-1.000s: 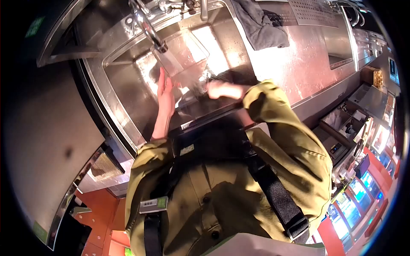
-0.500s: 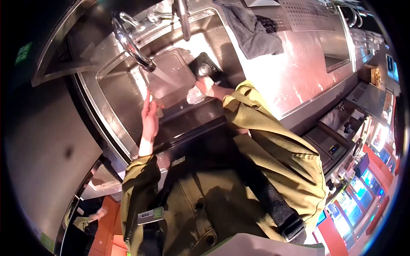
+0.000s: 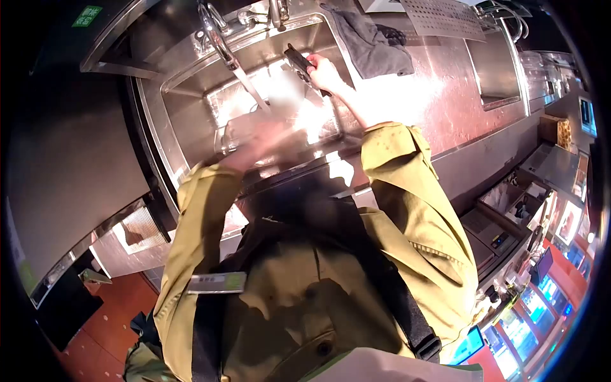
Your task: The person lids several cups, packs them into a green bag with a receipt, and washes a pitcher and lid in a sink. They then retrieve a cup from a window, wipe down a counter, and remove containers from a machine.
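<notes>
My right hand is closed on a flat black piece and holds it tilted over the right side of the sink. Its exact kind does not show. My left hand is low in the sink and smeared by motion, so its fingers cannot be made out. Water runs from the chrome faucet in a stream between my hands. Under them the bottom of the sink glares brightly, with a shiny rectangular outline around it. A pale blur lies beside the black piece.
A dark grey cloth lies on the steel counter to the right of the sink. Behind it is a perforated metal plate. A second faucet stands at the back rim. A dark panel borders the left side.
My right hand has moved up and back, lifting and tilting the black piece. My left hand has left the sink's left side and moved inward and down. The view has shifted slightly.
</notes>
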{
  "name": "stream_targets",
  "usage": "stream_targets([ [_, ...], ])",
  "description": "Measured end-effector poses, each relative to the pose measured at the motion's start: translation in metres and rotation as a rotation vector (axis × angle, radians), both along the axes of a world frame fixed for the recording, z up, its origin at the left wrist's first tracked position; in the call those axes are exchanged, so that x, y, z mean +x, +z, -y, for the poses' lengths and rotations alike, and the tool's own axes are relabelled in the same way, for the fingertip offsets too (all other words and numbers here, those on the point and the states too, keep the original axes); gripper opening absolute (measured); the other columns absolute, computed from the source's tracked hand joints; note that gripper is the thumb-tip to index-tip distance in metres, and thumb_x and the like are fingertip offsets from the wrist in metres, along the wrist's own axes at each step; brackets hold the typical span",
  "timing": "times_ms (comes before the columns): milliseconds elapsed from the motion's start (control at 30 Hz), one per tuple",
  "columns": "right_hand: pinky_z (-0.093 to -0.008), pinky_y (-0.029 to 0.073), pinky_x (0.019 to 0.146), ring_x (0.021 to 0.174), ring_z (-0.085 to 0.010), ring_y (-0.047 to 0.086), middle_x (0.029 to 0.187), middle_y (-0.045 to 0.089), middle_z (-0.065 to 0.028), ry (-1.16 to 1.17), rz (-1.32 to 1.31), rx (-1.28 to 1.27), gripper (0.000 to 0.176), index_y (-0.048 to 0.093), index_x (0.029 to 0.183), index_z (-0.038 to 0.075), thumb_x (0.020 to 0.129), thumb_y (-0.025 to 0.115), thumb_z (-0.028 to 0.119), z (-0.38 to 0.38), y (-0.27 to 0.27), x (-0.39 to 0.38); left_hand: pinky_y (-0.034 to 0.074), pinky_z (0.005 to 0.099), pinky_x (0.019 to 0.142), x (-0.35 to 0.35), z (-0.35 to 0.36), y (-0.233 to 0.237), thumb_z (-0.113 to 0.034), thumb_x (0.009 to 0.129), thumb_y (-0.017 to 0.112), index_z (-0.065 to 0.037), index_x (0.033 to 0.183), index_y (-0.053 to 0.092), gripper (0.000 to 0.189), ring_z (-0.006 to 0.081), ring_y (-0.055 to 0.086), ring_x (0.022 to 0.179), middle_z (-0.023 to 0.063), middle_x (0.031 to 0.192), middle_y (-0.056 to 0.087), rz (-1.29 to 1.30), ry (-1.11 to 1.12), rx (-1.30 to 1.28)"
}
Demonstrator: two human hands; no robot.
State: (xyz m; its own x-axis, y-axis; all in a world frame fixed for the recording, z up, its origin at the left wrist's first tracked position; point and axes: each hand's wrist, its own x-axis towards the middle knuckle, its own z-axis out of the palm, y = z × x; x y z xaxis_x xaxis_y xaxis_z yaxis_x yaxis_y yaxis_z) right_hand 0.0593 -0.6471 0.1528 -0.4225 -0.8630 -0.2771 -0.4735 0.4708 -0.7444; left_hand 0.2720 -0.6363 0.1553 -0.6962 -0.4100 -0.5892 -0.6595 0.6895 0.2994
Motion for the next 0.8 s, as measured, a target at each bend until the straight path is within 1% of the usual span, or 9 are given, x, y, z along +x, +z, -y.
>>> stream_targets([
  [200, -0.0334, 0.042, 0.083, 0.094, -0.0271, 0.056, 0.097, 0.059, -0.0166, -0.051, 0.031, -0.046, 0.033, 0.052, 0.107, 0.001, 0.075, 0.051, 0.012, -0.021, 0.022, 0.012, 0.044, 0.0372, 0.081, -0.023, -0.023, -0.03, -0.047, 0.072, 0.058, -0.006, 0.116, 0.045, 0.061, 0.0265, 0.055, 0.093, 0.0133, 0.101, 0.057, 0.298, -0.171, -0.12],
  [267, -0.0338, 0.042, 0.083, 0.095, -0.0275, 0.056, 0.098, 0.059, -0.0167, -0.039, -0.033, -0.045, 0.033, 0.052, 0.107, 0.002, 0.076, 0.051, 0.012, -0.029, 0.019, 0.01, 0.043, 0.0364, 0.082, -0.031, -0.023, -0.026, -0.046, 0.073, 0.058, -0.004, 0.116, 0.045, 0.062, 0.0254, 0.055, 0.095, 0.0135, 0.103, 0.057, 0.386, -0.264, -0.173],
  [367, -0.0341, 0.042, 0.084, 0.095, -0.0284, 0.056, 0.1, 0.058, -0.017, -0.003, -0.063, -0.027, 0.034, 0.052, 0.109, 0.003, 0.077, 0.05, 0.011, -0.043, 0.035, 0.009, 0.042, 0.0355, 0.084, -0.028, -0.004, 0.011, -0.046, 0.071, 0.059, 0.001, 0.112, 0.048, 0.063, 0.022, 0.053, 0.098, 0.0151, 0.105, 0.056, 0.338, -0.221, 0.027],
  [433, -0.034, 0.042, 0.084, 0.094, -0.0286, 0.056, 0.1, 0.058, -0.0175, 0.017, -0.081, -0.008, 0.034, 0.051, 0.111, 0.003, 0.077, 0.049, 0.01, -0.049, 0.052, 0.009, 0.044, 0.0319, 0.067, 0.015, 0.013, -0.024, -0.045, 0.067, 0.063, -0.003, 0.101, 0.056, 0.055, 0.0185, 0.055, 0.078, 0.0103, 0.084, 0.058, -0.595, -0.303, -0.058],
  [500, -0.034, 0.041, 0.084, 0.095, -0.029, 0.055, 0.099, 0.058, -0.0182, 0.003, -0.086, -0.059, 0.033, 0.052, 0.109, 0.002, 0.077, 0.048, 0.01, -0.051, 0.035, 0.001, 0.045, 0.0301, 0.055, 0.022, 0.031, -0.023, -0.045, 0.067, 0.062, -0.005, 0.088, 0.06, 0.045, 0.0168, 0.055, 0.062, 0.0071, 0.069, 0.057, -0.72, -0.066, 0.174],
  [567, -0.0339, 0.041, 0.084, 0.095, -0.0291, 0.055, 0.099, 0.058, -0.0183, -0.036, -0.095, -0.083, 0.032, 0.053, 0.107, 0.001, 0.077, 0.048, 0.01, -0.05, 0.034, 0.0, 0.043, 0.03, 0.046, 0.009, 0.055, 0.015, -0.045, 0.072, 0.058, -0.004, 0.073, 0.059, 0.041, 0.0167, 0.051, 0.048, 0.0054, 0.059, 0.053, 0.024, 0.446, 0.646],
  [600, -0.0337, 0.041, 0.083, 0.095, -0.0294, 0.055, 0.099, 0.058, -0.0185, -0.053, -0.092, -0.092, 0.031, 0.053, 0.106, 0.002, 0.077, 0.048, 0.01, -0.05, 0.039, 0.001, 0.03, 0.0272, 0.034, 0.017, 0.052, 0.0, -0.031, 0.074, 0.055, -0.007, 0.06, 0.052, 0.028, 0.0136, 0.038, 0.036, 0.0013, 0.048, 0.041, -0.224, 0.597, 0.894],
  [667, -0.0338, 0.041, 0.083, 0.095, -0.0296, 0.055, 0.098, 0.058, -0.0184, -0.065, -0.149, -0.085, 0.031, 0.053, 0.107, 0.003, 0.077, 0.048, 0.011, -0.049, 0.055, 0.001, 0.035, 0.0273, 0.037, 0.017, 0.058, -0.06, -0.03, 0.072, 0.055, -0.004, 0.073, 0.053, 0.026, 0.0148, 0.043, 0.041, 0.0024, 0.055, 0.045, -0.335, 0.707, 0.874],
  [800, -0.0348, 0.042, 0.081, 0.092, -0.0301, 0.056, 0.096, 0.058, -0.0178, -0.109, -0.271, -0.208, 0.032, 0.052, 0.108, 0.005, 0.077, 0.049, 0.011, -0.049, 0.061, -0.002, 0.041, 0.0315, 0.04, 0.002, 0.034, -0.045, -0.011, 0.072, 0.045, -0.003, 0.091, 0.05, 0.02, 0.0168, 0.047, 0.045, 0.0055, 0.061, 0.048, -0.447, 1.091, 0.716],
])
